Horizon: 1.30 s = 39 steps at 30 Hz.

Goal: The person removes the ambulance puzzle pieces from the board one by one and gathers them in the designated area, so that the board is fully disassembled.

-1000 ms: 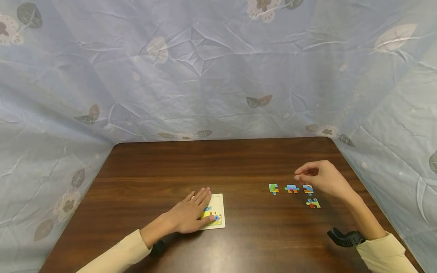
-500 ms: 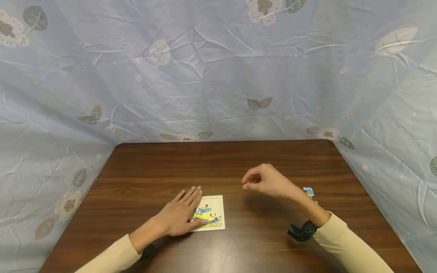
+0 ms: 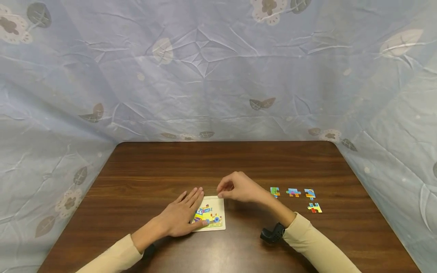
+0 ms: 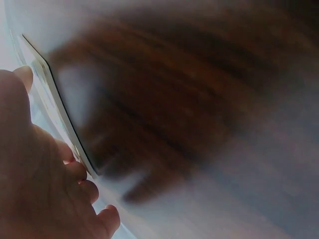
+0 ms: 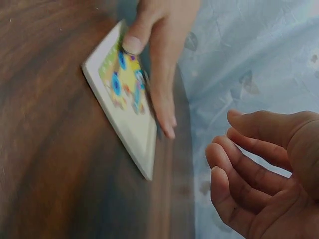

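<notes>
My left hand (image 3: 182, 214) lies with straight fingers across the left side of a small puzzle board (image 3: 212, 201), its thumb along the lower part. Joined pieces showing a colourful vehicle picture (image 3: 211, 217) fill the lower part of the board; the strip above them is bare and pale. My right hand (image 3: 242, 187) hovers at the board's upper right corner, thumb and index fingertip close together, other fingers curled. In the right wrist view, the right hand (image 5: 264, 169) shows no piece between its fingertips; I cannot tell whether it pinches one.
Several loose puzzle pieces lie to the right: a green one (image 3: 274, 192), a blue one (image 3: 293, 192), another blue one (image 3: 310, 193) and a yellow-red one (image 3: 315, 207). A patterned curtain (image 3: 218, 94) hangs behind the dark wooden table (image 3: 164, 163).
My right hand has moved left from above the loose pieces to the board's upper right corner. The left hand has slid slightly left, uncovering more of the picture, and still rests on the board.
</notes>
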{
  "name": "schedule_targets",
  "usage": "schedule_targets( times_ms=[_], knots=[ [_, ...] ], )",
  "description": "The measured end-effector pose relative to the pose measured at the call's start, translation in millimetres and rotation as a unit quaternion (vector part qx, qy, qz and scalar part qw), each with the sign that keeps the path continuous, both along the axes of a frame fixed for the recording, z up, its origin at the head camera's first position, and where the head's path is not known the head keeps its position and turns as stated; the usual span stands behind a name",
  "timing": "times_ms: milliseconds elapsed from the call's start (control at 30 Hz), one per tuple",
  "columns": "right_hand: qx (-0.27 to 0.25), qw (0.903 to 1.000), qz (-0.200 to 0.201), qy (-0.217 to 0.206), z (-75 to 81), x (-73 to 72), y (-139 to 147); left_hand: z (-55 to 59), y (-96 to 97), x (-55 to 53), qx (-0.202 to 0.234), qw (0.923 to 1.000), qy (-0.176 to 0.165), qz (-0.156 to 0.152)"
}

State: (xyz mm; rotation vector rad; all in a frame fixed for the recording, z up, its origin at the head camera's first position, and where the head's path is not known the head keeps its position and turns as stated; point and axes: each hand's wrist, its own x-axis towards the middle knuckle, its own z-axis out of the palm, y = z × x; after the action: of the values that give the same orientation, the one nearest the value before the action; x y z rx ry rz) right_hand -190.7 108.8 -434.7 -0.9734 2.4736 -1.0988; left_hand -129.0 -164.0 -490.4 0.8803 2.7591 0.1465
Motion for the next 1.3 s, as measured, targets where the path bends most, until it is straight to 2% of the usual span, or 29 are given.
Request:
schedule_targets(
  times_ms=[233,400,600,767,900,1300],
  knots=[
    [0.0,0.9998,0.02,-0.008,-19.2,6.8,-21,-0.9,4.3,1.3,-0.004,1.0,-0.006,-0.002],
    [0.013,0.9998,0.018,-0.003,-28.8,9.7,-30,0.0,5.1,0.6,-0.002,1.0,-0.004,-0.003],
    [0.036,0.9993,0.01,-0.008,-38.6,12.7,-36,1.1,5.1,1.2,-0.017,0.9998,-0.004,-0.002],
    [0.071,0.9973,0.008,0.016,-47.1,15.9,-41,0.1,5.8,3.2,-0.02,0.9998,-0.01,-0.001],
    [0.081,0.9962,0.006,0.033,-49.5,18.0,-44,-0.7,6.3,4.4,-0.022,0.9997,-0.009,0.001],
    [0.082,0.996,-0.012,0.032,-49.5,21.1,-47,4.4,7.9,6.8,-0.041,0.999,0.011,-0.011]
  ],
)
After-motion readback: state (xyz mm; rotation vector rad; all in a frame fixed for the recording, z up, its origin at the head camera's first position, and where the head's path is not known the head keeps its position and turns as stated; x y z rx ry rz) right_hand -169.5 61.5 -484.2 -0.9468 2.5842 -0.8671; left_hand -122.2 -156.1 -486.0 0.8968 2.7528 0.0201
